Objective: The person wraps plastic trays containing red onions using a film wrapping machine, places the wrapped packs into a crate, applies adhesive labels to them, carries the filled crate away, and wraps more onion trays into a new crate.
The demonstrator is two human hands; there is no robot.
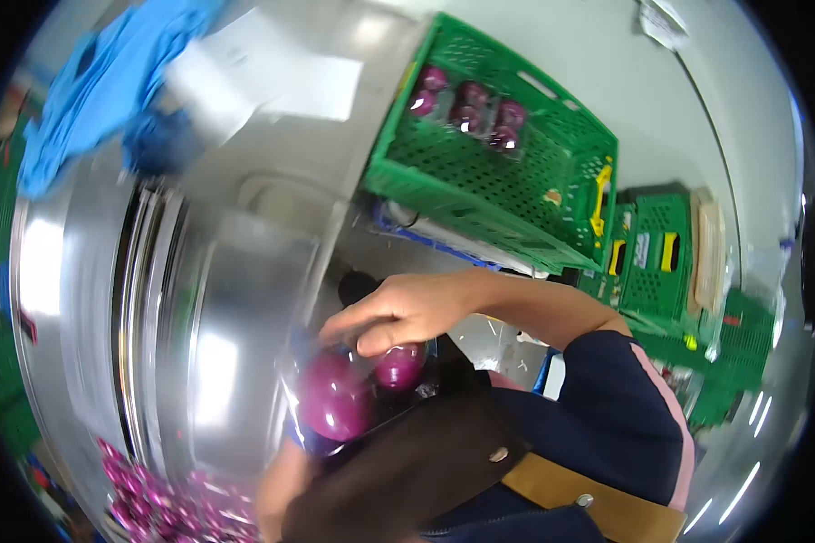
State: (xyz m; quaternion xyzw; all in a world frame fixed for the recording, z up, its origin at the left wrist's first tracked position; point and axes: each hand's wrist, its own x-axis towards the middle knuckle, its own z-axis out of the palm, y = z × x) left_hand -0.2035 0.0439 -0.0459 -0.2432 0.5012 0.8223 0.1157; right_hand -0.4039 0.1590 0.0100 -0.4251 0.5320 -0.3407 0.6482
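In front of my dark apron is a clear plastic pack of red onions [335,403], tilted and blurred by motion. Two large purple onions show through its film. My right hand [407,312] reaches in from the right and grips the pack's upper edge, thumb on the near side and fingers over the far side. From below, my left hand [285,466] supports the pack's lower end. Most of its fingers are hidden behind the pack, and the wrist is smeared.
A green crate [489,204] holds several onion packs at its far end. To the left is a shiny steel machine [213,335], with purple onions [167,502] heaped at lower left. Blue cloth [109,100] and white paper [281,77] lie beyond. More green crates [652,258] stand at right.
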